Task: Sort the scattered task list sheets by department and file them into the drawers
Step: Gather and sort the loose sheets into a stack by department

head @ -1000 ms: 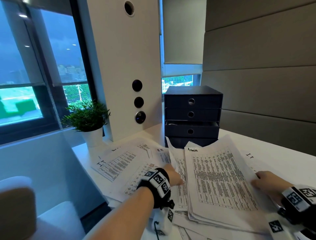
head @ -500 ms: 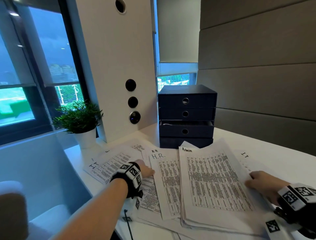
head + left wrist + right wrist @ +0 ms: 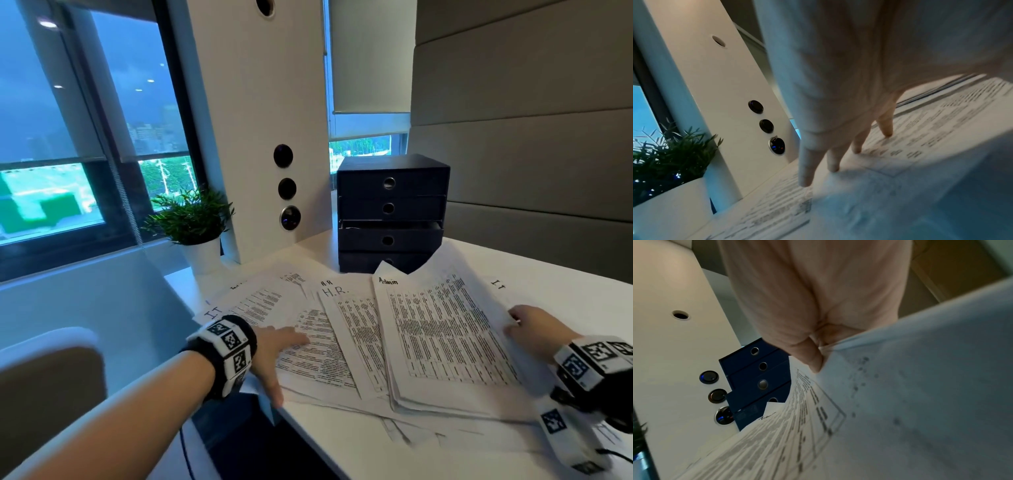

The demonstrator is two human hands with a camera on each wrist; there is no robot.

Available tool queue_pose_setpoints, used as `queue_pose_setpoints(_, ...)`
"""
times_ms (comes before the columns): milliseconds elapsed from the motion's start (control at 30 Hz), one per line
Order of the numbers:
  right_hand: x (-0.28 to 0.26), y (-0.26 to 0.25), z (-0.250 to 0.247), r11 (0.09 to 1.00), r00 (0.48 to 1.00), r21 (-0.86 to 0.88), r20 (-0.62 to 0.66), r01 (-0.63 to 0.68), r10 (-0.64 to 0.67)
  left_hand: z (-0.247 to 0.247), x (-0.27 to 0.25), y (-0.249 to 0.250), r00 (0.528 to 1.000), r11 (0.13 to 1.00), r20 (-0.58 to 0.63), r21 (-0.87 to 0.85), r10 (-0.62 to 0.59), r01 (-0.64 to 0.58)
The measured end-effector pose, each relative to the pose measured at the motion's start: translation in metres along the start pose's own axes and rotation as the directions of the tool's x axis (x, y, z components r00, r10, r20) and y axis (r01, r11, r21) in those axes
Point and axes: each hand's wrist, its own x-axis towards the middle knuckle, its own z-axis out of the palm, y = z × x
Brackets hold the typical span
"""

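Note:
Printed task sheets lie spread over the white desk (image 3: 565, 294). A thick stack headed "Admin" (image 3: 442, 339) sits centre right; my right hand (image 3: 527, 325) pinches its right edge, thumb (image 3: 812, 360) on top. Left of it lies a sheet marked "H.R." (image 3: 356, 329), then more sheets, one marked "IT" (image 3: 214, 312). My left hand (image 3: 277, 346) rests flat on those left sheets, straight fingers (image 3: 807, 168) touching the paper. Behind the papers stands a dark blue drawer unit (image 3: 390, 212) with its third drawer (image 3: 388, 240) slightly pulled out.
A potted green plant (image 3: 191, 219) stands at the desk's back left corner beside a white pillar (image 3: 260, 130) with round sockets. Another "IT" sheet (image 3: 497, 284) lies at the right. A chair back (image 3: 41, 394) is at lower left. Padded wall panels rise behind.
My left hand let the H.R. sheet settle flat and slid left onto the leftmost sheets. The right hand stays on the Admin stack's edge. The head view shifted slightly.

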Motion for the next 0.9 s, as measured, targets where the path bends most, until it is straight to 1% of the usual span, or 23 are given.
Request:
queue_pose_setpoints(67,-0.002,-0.005,0.001,1.0,1.0,0.004,0.001,-0.017,0.017,-0.001,-0.005,0.003,0.999,0.998,-0.03,-0.053,0.039,-0.04)
queue_pose_setpoints(100,-0.002,-0.007,0.002,1.0,1.0,-0.001,0.003,-0.018,0.018,-0.001,-0.006,0.003,0.996,0.997,-0.069,-0.065,0.047,-0.052)
queue_pose_setpoints(167,-0.005,-0.011,0.004,1.0,1.0,-0.012,0.001,-0.022,0.022,-0.004,-0.009,0.005,0.984,0.999,-0.175,-0.018,0.041,-0.045)
queue_pose_setpoints(233,-0.009,-0.013,0.004,0.999,1.0,-0.02,0.005,-0.025,0.025,-0.007,-0.009,0.004,0.951,0.997,-0.305,0.072,0.045,-0.025)
queue_pose_setpoints(300,-0.011,-0.013,0.006,0.999,0.999,-0.011,0.027,-0.033,0.034,-0.01,-0.009,0.001,0.902,0.989,-0.431,0.143,0.035,0.03)
queue_pose_setpoints(333,-0.012,-0.013,0.006,0.999,0.998,0.007,0.038,-0.044,0.043,-0.013,-0.009,-0.003,0.868,0.985,-0.496,0.157,0.021,0.066)
queue_pose_setpoints(400,-0.014,-0.013,0.007,0.996,0.997,0.058,0.051,-0.065,0.062,-0.016,-0.008,-0.01,0.784,0.98,-0.621,0.155,-0.005,0.129)
queue_pose_setpoints(433,-0.015,-0.013,0.008,0.994,0.996,0.079,0.048,-0.074,0.071,-0.018,-0.007,-0.013,0.738,0.973,-0.674,0.153,-0.023,0.171)
queue_pose_setpoints(467,-0.014,-0.013,0.009,0.992,0.996,0.096,0.044,-0.083,0.079,-0.019,-0.006,-0.016,0.681,0.968,-0.731,0.135,-0.047,0.211)
queue_pose_setpoints(533,-0.014,-0.014,0.01,0.989,0.995,0.109,0.041,-0.097,0.093,-0.017,-0.003,-0.022,0.548,0.969,-0.824,-0.003,-0.143,0.248)
queue_pose_setpoints(567,-0.013,-0.013,0.011,0.988,0.994,0.113,0.045,-0.106,0.102,-0.014,0.001,-0.024,0.509,0.962,-0.83,-0.114,-0.23,0.25)
queue_pose_setpoints(600,-0.013,-0.013,0.011,0.987,0.993,0.113,0.054,-0.113,0.108,-0.01,0.004,-0.026,0.495,0.941,-0.802,-0.256,-0.334,0.221)
queue_pose_setpoints(633,-0.013,-0.013,0.011,0.987,0.992,0.108,0.061,-0.115,0.109,-0.005,0.008,-0.027,0.514,0.896,-0.741,-0.42,-0.431,0.146)
queue_pose_setpoints(667,-0.013,-0.013,0.011,0.988,0.992,0.104,0.065,-0.114,0.108,0.0,0.012,-0.029,0.561,0.824,-0.661,-0.563,-0.498,0.068)
queue_pose_setpoints(700,-0.013,-0.014,0.011,0.989,0.992,0.099,0.068,-0.113,0.106,0.005,0.017,-0.032,0.61,0.73,-0.574,-0.684,-0.547,0.011)
queue_pose_setpoints(733,-0.013,-0.014,0.01,0.989,0.992,0.096,0.069,-0.113,0.106,0.009,0.021,-0.037,0.661,0.648,-0.492,-0.761,-0.566,-0.012)
queue_pose_setpoints(767,-0.013,-0.013,0.01,0.989,0.992,0.093,0.071,-0.113,0.107,0.011,0.021,-0.037,0.705,0.601,-0.431,-0.799,-0.563,-0.009)
queue_pose_setpoints(800,-0.013,-0.013,0.01,0.989,0.991,0.092,0.075,-0.116,0.109,0.013,0.025,-0.041,0.734,0.581,-0.394,-0.814,-0.553,0.002)
queue_pose_setpoints(833,-0.013,-0.013,0.01,0.989,0.99,0.092,0.08,-0.119,0.112,0.011,0.025,-0.038,0.73,0.555,-0.386,-0.832,-0.565,-0.011)
queue_pose_setpoints(867,-0.013,-0.013,0.01,0.988,0.99,0.092,0.084,-0.122,0.115,0.009,0.028,-0.039,0.697,0.498,-0.379,-0.866,-0.609,-0.035)
queue_pose_setpoints(900,-0.012,-0.012,0.01,0.988,0.989,0.089,0.087,-0.124,0.116,0.006,0.026,-0.036,0.667,0.417,-0.346,-0.907,-0.66,-0.058)
